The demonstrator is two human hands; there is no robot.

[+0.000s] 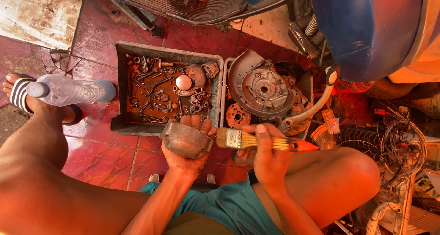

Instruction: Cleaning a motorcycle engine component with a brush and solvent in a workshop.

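Observation:
My left hand [183,159] cups a dull grey metal cover part [185,140], held palm up just in front of the tray. My right hand [267,158] grips a paintbrush [256,141] with a pale wooden handle and an orange tip; its bristles point left and touch the edge of the metal part. Both hands sit above my lap, between my knees.
A grey tray [120,86] of oily small parts, bolts and rings lies ahead. To its right a second tray holds a round engine casing [261,88]. A plastic bottle [68,90] lies on my left foot. Tangled wires [403,145] and a blue scooter body [366,29] stand at right.

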